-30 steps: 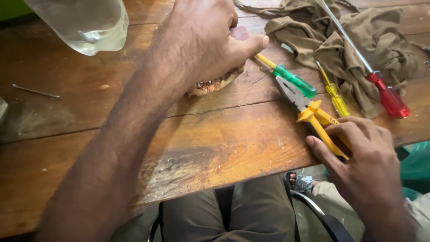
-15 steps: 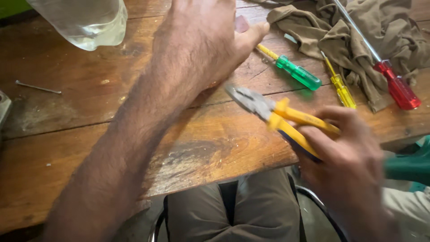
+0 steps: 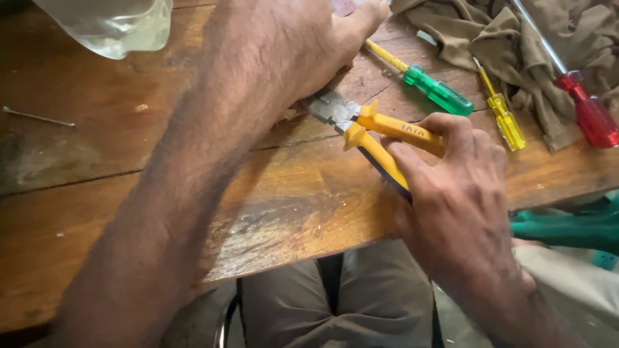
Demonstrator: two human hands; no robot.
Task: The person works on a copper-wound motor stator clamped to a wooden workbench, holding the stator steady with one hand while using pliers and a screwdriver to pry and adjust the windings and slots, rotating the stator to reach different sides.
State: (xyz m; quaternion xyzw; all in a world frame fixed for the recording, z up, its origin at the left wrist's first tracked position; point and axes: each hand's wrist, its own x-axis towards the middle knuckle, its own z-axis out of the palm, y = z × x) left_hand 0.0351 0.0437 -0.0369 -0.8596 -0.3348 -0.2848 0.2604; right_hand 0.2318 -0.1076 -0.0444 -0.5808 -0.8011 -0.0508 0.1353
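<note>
My right hand [image 3: 454, 200] grips yellow-handled pliers [image 3: 380, 132], whose steel jaws point left and reach under my left hand. My left hand [image 3: 284, 48] lies palm down on the wooden table [image 3: 97, 148], pressing on a small object that it hides almost completely. Only a brownish edge shows under the palm, right at the plier jaws. Whether the jaws have hold of that object cannot be made out.
A green-handled screwdriver [image 3: 435, 90], a small yellow-handled one [image 3: 504, 122] and a long red-handled one [image 3: 587, 113] lie at the right, by a crumpled brown cloth [image 3: 509, 35]. A clear plastic bottle [image 3: 113, 22] sits far left, a thin nail [image 3: 39, 117] beside it.
My right hand lifted the pliers from the table edge and swung them left, bringing the jaws up against the thing under my left hand. The left hand stayed put.
</note>
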